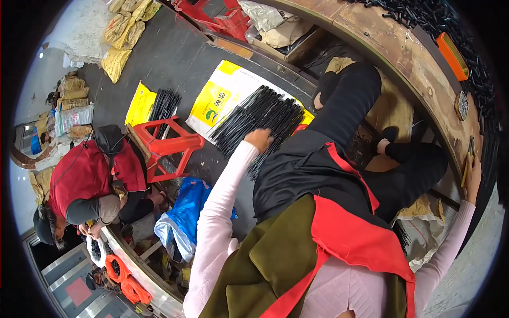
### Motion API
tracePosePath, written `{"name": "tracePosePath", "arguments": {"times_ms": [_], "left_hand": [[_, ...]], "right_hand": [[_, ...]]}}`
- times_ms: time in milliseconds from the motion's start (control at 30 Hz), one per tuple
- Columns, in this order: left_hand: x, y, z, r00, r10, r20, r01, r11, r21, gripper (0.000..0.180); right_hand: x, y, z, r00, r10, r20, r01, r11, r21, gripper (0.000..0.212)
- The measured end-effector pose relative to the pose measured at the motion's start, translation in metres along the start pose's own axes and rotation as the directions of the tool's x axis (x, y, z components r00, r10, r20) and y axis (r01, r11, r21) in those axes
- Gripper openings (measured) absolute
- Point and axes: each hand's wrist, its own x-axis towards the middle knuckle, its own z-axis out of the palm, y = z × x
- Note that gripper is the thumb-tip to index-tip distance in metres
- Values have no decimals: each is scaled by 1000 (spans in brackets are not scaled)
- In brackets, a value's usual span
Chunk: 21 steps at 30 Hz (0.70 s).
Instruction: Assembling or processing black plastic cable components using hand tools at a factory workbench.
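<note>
My left hand [259, 139] reaches out to the left, its fingers curled down onto a large pile of thin black rods [265, 114]. It appears closed on some of them, though the fingertips are partly hidden. The pile lies on a white and yellow printed sack [214, 100] on the floor. On the right, at the edge of the wooden bench [424, 87], my right hand [473, 177] is closed around pliers [470, 159] with yellowish handles, which point away from me.
Many short black pieces [480, 90] cover the bench's far side, near an orange box [453, 55]. A red stool [164, 143] and a blue bag [188, 212] stand left of me. Another person [87, 180] in red bends over a second bench. Smaller black rods [165, 108] lie beyond the stool.
</note>
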Motion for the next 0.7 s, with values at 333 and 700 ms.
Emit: {"name": "tracePosePath", "arguments": {"times_ms": [333, 700], "left_hand": [[-68, 281, -105, 333, 783, -525, -941, 316, -125, 27], [56, 259, 18, 762, 644, 61, 172, -112, -979, 24]], "right_hand": [[-58, 24, -42, 943, 170, -285, -47, 919, 390, 43], [-156, -5, -84, 905, 424, 24, -335, 678, 654, 26]]}}
